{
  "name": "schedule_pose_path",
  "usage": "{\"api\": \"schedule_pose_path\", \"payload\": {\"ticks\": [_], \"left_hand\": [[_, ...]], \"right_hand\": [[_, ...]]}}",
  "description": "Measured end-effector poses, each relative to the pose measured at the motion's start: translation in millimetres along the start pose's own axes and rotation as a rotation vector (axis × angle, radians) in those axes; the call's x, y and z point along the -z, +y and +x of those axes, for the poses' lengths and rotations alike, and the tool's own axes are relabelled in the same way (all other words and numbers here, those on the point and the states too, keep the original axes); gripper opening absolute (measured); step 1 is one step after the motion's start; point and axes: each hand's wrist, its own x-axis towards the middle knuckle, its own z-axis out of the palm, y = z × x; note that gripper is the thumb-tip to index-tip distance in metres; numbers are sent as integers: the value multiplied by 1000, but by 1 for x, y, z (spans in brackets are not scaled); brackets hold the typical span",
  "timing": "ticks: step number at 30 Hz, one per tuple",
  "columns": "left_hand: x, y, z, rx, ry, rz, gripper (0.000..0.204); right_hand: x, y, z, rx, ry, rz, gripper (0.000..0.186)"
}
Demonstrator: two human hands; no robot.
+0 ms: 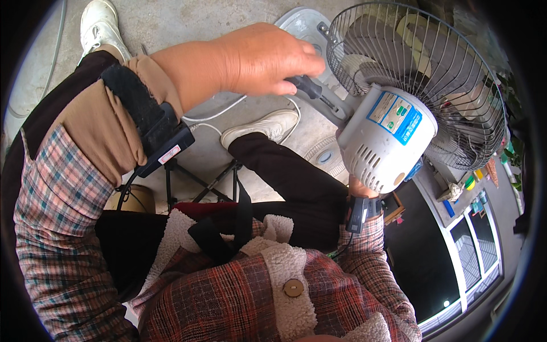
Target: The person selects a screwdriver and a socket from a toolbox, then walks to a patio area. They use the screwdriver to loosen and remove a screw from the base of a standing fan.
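My left hand reaches across from the left and is closed round the dark handle of a screwdriver. The screwdriver's shaft points down to the right, its tip end at the grey neck of an electric fan. Behind that neck is the fan's white motor housing, with slotted vents and a blue and white label. The dark wire fan cage leans to the upper right, blades inside. My right hand is against the underside of the housing, which hides its fingers.
A grey fan base lies on the concrete floor beyond my left hand. White cable curves near my shoe. A round grille is on the floor beside my leg. Black folding stool legs stand below; a ledge holds small objects.
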Motion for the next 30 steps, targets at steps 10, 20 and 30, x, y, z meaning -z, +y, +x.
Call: {"api": "schedule_pose_path", "payload": {"ticks": [10,20,30], "left_hand": [[-3,7,0,54,-42,-44,26],[-5,3,4,330,-166,-411,27],[-8,-1,2,319,-128,-423,27]], "right_hand": [[4,7,-2,-18,-26,18,65],[3,9,-2,-13,-54,34,68],[4,9,-3,-10,-73,40,71]]}}
